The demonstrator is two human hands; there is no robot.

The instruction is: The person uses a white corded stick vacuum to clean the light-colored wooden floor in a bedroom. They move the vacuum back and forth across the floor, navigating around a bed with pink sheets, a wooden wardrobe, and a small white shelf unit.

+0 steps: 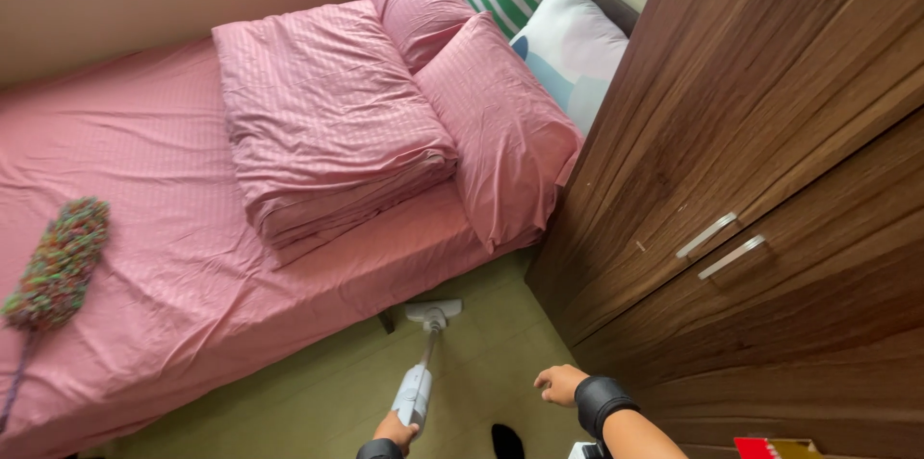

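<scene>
The left hand (pixel 397 430) grips the white stick vacuum (pixel 421 377) at the bottom centre of the frame, its head on the floor (pixel 318 392) at the edge of the pink bed (pixel 144 228). The right hand (pixel 560 384) hangs loosely open, holding nothing, near the wooden wardrobe (pixel 770 180). A colourful duster (pixel 56 262) lies on the bed at left.

Pink sheet stretched over the bed (pixel 173 257), and on it a folded pink duvet (pixel 327 122) sits beside a pink pillow (pixel 500 132), with more pillows stacked behind. A speckled duster (pixel 56 267) lies near the left edge, while down on the greenish floor (pixel 318 392) rests the vacuum head (pixel 433 311).
</scene>
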